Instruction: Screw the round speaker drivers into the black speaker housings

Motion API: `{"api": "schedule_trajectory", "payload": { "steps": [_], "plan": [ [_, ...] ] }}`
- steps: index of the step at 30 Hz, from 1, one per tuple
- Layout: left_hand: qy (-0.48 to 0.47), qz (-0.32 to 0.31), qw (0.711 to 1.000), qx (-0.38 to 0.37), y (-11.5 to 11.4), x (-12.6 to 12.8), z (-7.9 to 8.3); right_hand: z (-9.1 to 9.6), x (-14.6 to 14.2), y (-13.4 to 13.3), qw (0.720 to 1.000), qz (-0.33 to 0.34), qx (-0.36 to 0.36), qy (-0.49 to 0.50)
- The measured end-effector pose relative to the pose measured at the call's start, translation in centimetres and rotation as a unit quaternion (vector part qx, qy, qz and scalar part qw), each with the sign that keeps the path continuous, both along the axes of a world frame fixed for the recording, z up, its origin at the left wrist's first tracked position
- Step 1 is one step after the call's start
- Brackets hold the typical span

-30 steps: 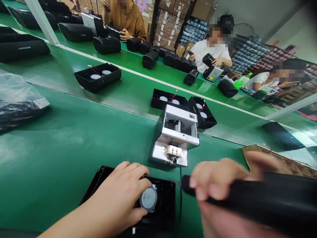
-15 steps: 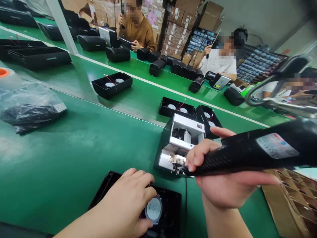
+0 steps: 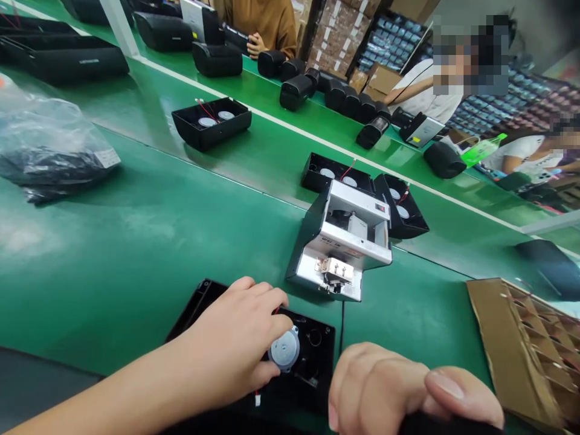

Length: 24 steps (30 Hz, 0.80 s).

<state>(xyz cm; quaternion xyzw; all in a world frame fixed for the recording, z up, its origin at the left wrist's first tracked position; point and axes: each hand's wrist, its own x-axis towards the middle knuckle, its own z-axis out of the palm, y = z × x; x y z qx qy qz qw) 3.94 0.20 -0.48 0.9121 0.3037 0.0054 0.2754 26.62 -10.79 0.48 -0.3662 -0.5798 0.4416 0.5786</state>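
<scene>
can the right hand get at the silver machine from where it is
Probably yes: no object seems to block the way from the right hand to the silver machine. The hand is closed around a black object, though, so it may need freeing first.

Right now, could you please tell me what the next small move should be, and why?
I would probably guide the black tool to the rim of the round speaker: the right hand grips that tool near the black housing, where the left hand appears to steady the speaker with thumb and fingers.
</scene>
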Motion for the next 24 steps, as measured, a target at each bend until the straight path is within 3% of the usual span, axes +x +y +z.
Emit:
{"api": "schedule_trajectory", "payload": {
  "steps": [3,8,11,24],
  "plan": [
    [0.001,-0.002,1.000,0.004,-0.1,0.0,0.0,-0.1,-1.0,0.8,0.999,0.017,0.028,0.021],
    [-0.009,0.003,1.000,0.004,-0.2,-0.1,0.1,1.2,0.4,2.1,0.992,0.123,0.004,-0.012],
    [-0.008,0.001,1.000,0.008,-0.1,-0.1,0.1,1.3,1.0,2.3,0.990,0.144,-0.002,-0.009],
    [0.008,-0.001,1.000,0.000,0.0,0.2,0.4,0.2,-0.2,1.3,0.997,0.068,0.002,0.040]
  ]
}}
